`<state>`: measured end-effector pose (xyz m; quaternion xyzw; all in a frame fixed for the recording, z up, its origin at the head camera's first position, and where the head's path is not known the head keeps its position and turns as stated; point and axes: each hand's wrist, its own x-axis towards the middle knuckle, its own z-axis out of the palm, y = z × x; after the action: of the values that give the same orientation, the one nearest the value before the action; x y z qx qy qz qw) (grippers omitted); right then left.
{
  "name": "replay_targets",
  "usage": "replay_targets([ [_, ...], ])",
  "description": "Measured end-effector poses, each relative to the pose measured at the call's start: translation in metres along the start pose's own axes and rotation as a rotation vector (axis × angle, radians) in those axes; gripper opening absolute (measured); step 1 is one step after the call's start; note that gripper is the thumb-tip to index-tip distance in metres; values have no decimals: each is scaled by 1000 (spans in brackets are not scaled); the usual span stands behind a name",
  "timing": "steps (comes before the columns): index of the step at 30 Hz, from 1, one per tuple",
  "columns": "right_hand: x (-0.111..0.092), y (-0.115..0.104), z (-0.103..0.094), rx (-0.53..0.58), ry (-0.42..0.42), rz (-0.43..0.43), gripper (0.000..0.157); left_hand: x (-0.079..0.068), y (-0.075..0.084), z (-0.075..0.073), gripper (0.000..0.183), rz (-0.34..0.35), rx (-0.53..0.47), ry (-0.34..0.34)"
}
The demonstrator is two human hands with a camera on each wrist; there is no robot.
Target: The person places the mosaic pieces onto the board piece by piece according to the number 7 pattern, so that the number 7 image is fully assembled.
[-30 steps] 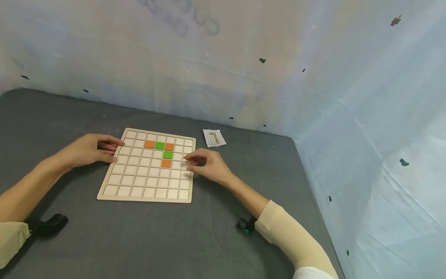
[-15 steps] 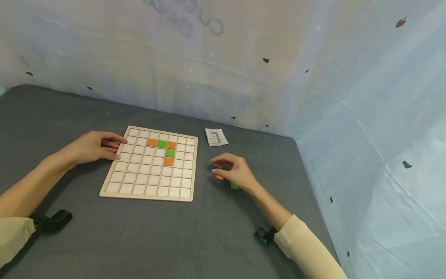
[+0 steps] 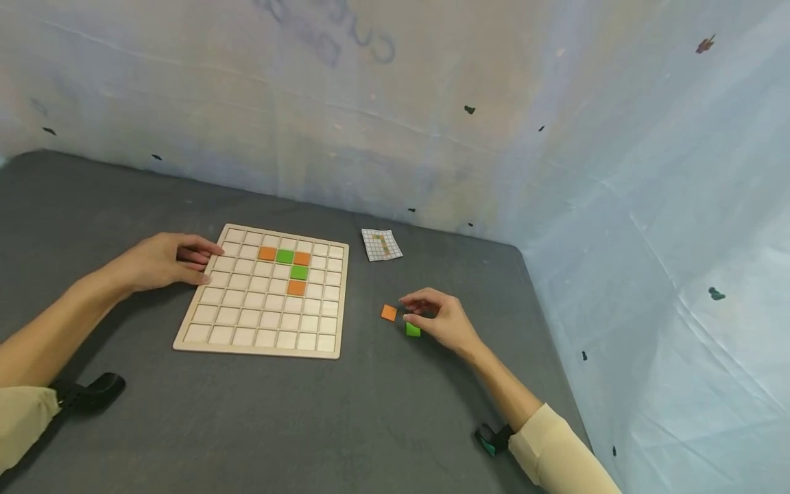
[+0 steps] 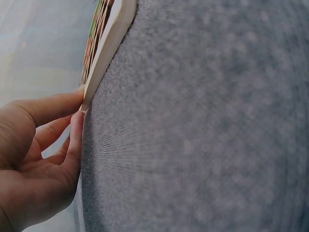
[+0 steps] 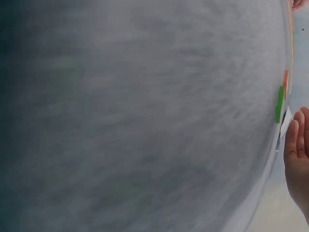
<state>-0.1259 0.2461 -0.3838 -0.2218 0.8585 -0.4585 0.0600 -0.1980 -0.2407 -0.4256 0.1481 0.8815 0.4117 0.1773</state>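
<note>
A pale wooden grid board (image 3: pixel 243 319) lies on the dark table with orange and green square tiles set in its upper right part. My left hand (image 3: pixel 159 262) rests at its left edge. In the left wrist view, the thumb and a fingertip of that hand (image 4: pixel 46 159) touch the rim. To the board's right lie a loose orange tile (image 3: pixel 389 313) and a loose green tile (image 3: pixel 413 330). Just over the green tile hovers my right hand (image 3: pixel 444 320), fingers loosely bent, nothing seen between them. The right wrist view catches this hand (image 5: pixel 298 159) only partly.
A small paper card (image 3: pixel 381 245) printed with a coloured grid pattern lies behind the board, to its right. Pale sheeting (image 3: pixel 345 137) rises at the back and right of the grey tabletop (image 3: pixel 278 425). Dark bands with small devices sit on both forearms.
My right hand has moved from the board's right edge to the right and toward me, uncovering the loose orange tile. The left hand stays at the board's edge.
</note>
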Motion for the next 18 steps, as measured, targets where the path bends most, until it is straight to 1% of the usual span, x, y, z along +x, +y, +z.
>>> replay_targets([
  [5, -13, 5, -3, 3, 0, 46, 29, -1, 1, 1, 59, -2, 5, 0],
  [9, -23, 7, -5, -17, -7, 73, 30, -1, 2, 1, 59, 1, 5, 5],
  [13, -31, 8, -5, -59, -8, 79, 31, -1, 2, 2, 59, -2, 8, 8],
  [18, -34, 10, -2, -105, 7, 64, 41, -1, 3, 2, 59, -12, 5, 5],
])
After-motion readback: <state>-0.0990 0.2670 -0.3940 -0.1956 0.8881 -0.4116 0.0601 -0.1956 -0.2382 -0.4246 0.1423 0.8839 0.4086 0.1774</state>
